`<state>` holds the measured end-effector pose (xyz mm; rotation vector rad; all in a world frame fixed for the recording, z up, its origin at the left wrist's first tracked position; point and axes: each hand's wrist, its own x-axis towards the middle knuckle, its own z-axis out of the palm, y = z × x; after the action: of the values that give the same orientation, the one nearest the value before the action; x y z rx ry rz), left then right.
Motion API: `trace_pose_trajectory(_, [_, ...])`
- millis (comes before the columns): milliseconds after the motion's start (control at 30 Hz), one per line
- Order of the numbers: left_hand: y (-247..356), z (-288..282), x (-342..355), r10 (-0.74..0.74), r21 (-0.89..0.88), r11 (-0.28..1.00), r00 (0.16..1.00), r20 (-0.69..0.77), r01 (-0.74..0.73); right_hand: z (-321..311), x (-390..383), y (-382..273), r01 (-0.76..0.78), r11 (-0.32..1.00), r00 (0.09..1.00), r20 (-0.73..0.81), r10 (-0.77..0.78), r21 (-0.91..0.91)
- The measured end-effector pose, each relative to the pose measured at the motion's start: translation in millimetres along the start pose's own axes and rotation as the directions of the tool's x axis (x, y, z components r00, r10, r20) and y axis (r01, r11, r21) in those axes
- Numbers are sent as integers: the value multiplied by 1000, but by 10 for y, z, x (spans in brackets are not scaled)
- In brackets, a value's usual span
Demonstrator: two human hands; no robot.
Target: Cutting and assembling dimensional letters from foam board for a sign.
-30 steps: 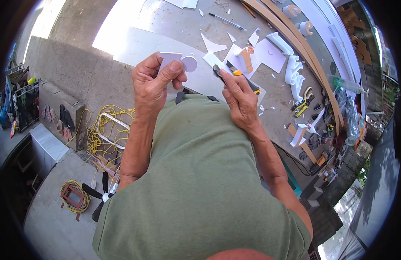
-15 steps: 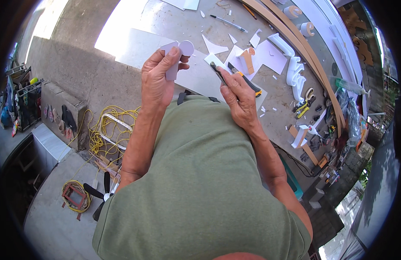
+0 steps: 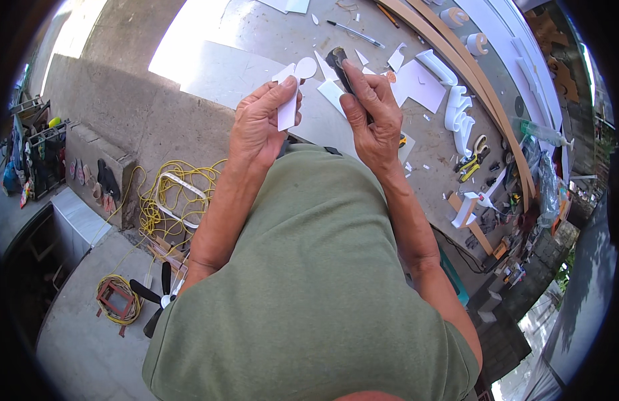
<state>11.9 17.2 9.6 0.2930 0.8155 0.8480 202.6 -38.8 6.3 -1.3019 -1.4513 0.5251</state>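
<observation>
My left hand (image 3: 264, 120) pinches a white cut-out board piece (image 3: 288, 115) with a round disc-like end, held up over the table's near edge. In my right hand (image 3: 376, 113) is a dark, slim hand tool (image 3: 339, 65) with a worn, blunt upper end; its exact kind I cannot make out. The tool is raised close to the white piece, a small gap between them. Behind my right hand, the yellow and black utility knife (image 3: 402, 140) lies mostly hidden on the table.
The grey table (image 3: 282, 40) bears white offcuts (image 3: 419, 83), a pen (image 3: 355, 33), white curved letter shapes (image 3: 458, 113), yellow-handled pliers (image 3: 470, 168) and a glue gun (image 3: 486, 199). Long brown strips (image 3: 486, 93) curve along its right. A tangled yellow cord (image 3: 169, 200) lies on the floor at left.
My right hand has lifted the dark tool up and away from the table. My left hand has shifted to the right, and the white piece has tilted.
</observation>
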Motion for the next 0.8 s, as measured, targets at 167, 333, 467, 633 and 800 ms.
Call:
trace_pose_trajectory(167, [-32,16,-36,-97,-83,992,995,-12,96,164,48,-26,242,940,970,56,-235,-242])
trace_pose_trajectory(333, [-38,-24,-53,-170,-134,976,985,24,171,85,54,120,338,810,940,137,-311,-480])
trace_pose_trajectory(467, [-29,-73,1,-199,-211,952,972,126,222,-124,-5,395,134,935,989,-17,-148,-329])
trace_pose_trajectory(633, [-87,-28,-45,-211,-186,959,977,42,215,38,22,18,309,892,951,132,-280,-332])
trace_pose_trajectory(800, [-30,13,-99,-137,-99,985,988,77,145,-28,44,337,167,913,986,55,-158,-371])
